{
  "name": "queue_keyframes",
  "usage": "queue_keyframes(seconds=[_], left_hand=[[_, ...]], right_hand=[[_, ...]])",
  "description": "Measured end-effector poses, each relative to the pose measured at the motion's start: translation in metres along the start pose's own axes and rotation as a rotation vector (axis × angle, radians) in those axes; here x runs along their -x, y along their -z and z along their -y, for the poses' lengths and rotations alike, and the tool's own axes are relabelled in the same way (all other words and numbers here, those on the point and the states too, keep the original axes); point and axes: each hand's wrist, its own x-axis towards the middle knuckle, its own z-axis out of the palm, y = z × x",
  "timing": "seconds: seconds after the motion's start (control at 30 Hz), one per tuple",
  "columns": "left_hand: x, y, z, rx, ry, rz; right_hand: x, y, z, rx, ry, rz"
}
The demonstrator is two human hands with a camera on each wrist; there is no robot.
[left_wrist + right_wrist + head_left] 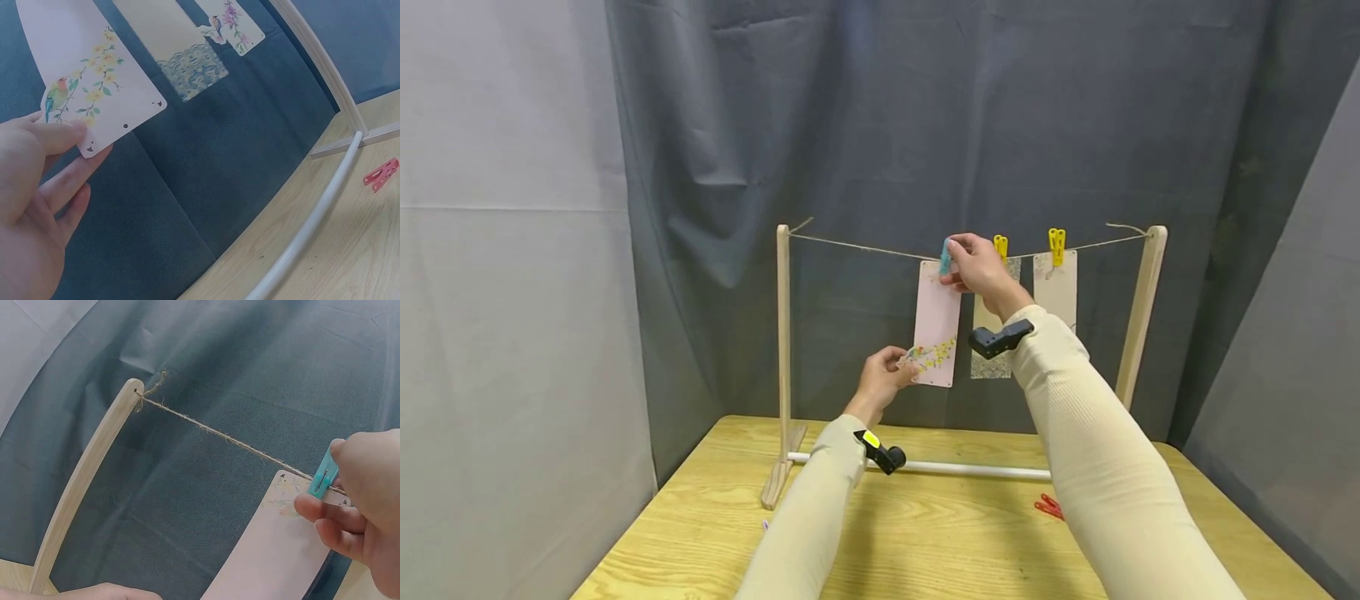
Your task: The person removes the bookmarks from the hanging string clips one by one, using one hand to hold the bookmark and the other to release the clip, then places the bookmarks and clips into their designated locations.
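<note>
A pink card (937, 321) with a bird and yellow blossoms hangs upright at the string (231, 439). My left hand (882, 379) pinches its lower left edge between thumb and fingers, as the left wrist view shows closely. At the card's top edge, my right hand (977, 268) pinches a blue clothespin (323, 475) that sits over the string and the card's top. To the right, a cream card with a wave pattern (192, 70) hangs partly behind my right hand, below a yellow clothespin (1001, 245). Another yellow clothespin (1057, 247) holds a cream floral card (1054, 287).
Wooden posts (784, 333) (1138, 321) carry the string, with a white bar (970, 470) low between them. A red clothespin (1049, 507) lies on the wooden table (940, 533), towards the right. A small purple thing (765, 525) shows beside my left sleeve. Grey curtain stands behind.
</note>
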Motion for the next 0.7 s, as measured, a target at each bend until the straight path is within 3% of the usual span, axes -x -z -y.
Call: queue_keyframes(seconds=[0.7], left_hand=[[0.0003,0.0081,-0.0026,-0.022,-0.038,-0.026]], right_hand=[[0.0012,-0.0025,0.0027,0.015,0.059,0.0]])
